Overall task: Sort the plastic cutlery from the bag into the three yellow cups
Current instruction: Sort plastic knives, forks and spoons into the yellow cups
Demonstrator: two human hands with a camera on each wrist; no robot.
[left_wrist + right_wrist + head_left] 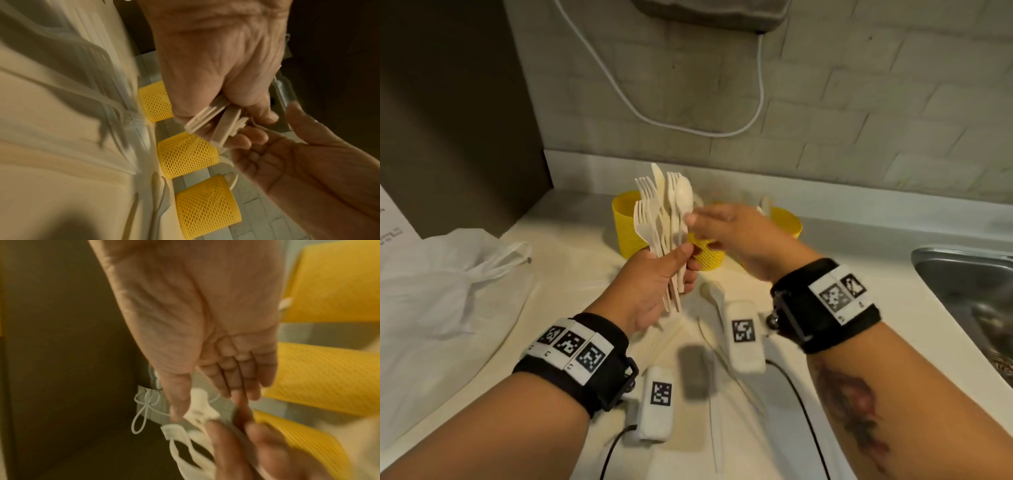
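White counter (571,246) holds the floppy plastic bag (441,274) on its left side, and it looks emptied. Three yellow cups (185,155) stand in a row at the back; only the right cup (786,221) shows a piece or two inside. Most sorting is left, I think. Left hand (654,284) grips a bunch of forks, knives and spoons (664,212). Right hand (736,236) pinches one spoon (684,197) from it. A few pieces (712,294) lie loose below.
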